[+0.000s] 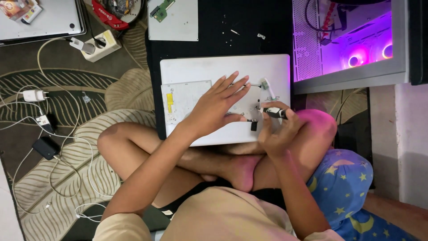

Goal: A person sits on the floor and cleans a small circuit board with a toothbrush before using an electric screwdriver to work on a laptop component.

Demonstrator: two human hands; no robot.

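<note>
A: Two hands over a white laptop (223, 71)?

B: Yes. The right hand (277, 134) is clamped on a screwdriver (273, 111), lying sideways, tip pointing left. The left hand (214, 109), fingers spread flat, rests just left of that tip.

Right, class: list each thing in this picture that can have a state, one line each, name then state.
left hand: fingers spread, pressing flat on the drive
right hand: closed around the screwdriver
screwdriver: held, tip at the drive
optical drive: lying on the laptop
silver laptop: lid shut
computer case: lit purple
</note>
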